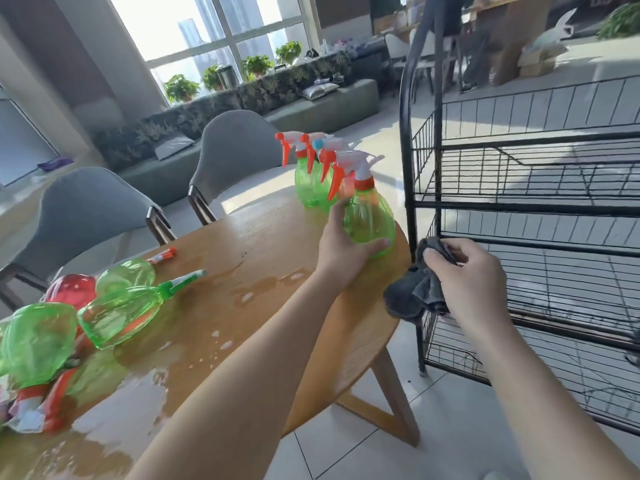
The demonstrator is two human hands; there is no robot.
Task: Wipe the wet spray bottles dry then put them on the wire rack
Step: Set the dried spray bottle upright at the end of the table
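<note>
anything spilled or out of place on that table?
Yes. Water is pooled across the wooden table, from its middle to the near-left edge. Several spray bottles lie tipped in a heap at the left, while others stand upright by the left hand.

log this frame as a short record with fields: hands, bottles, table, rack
left hand: left hand grips the nearest upright green bottle at the table edge
right hand: right hand holds a grey cloth beside the rack
upright bottles: a cluster behind the held one
lying bottles: pile at the table's left
table: wooden table, puddles on it
wire rack: black wire rack, no bottles visible on its shelves
</note>
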